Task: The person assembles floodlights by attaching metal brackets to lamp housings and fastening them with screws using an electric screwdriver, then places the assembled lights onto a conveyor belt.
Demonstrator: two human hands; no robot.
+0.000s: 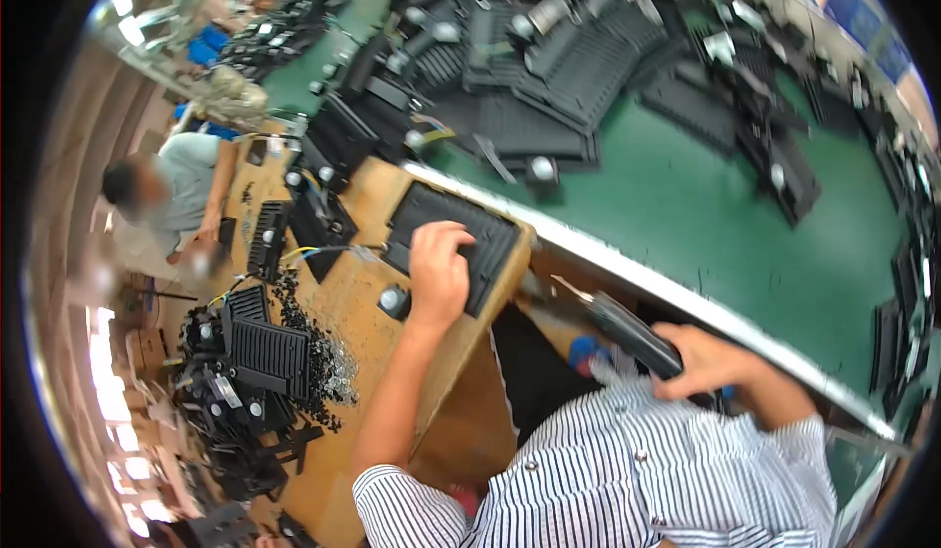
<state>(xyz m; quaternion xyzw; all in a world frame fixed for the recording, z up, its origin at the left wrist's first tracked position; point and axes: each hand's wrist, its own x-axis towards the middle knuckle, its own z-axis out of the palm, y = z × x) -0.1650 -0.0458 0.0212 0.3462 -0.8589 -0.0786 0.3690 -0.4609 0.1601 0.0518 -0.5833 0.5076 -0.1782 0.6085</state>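
My left hand [439, 272] rests on a black ribbed lamp housing [495, 244] that lies flat near the corner of the wooden bench. Its fingers are curled in, and whatever may be between them is hidden. A cable with coloured wires [338, 248] runs from the housing's left side, and a small black part with a white round top [392, 300] sits beside my wrist. In my right hand [701, 360] is a black electric screwdriver [635, 334], gripped round its body. Its thin bit points up and left, clear of the housing, over the gap beside the bench.
Small black and silver screws [328, 372] are spread over the wooden bench [377, 391], near a pile of black housings [270, 352]. A green conveyor belt [627, 190] with a white edge carries many more housings [578, 68]. Across the bench sits another person [186, 185].
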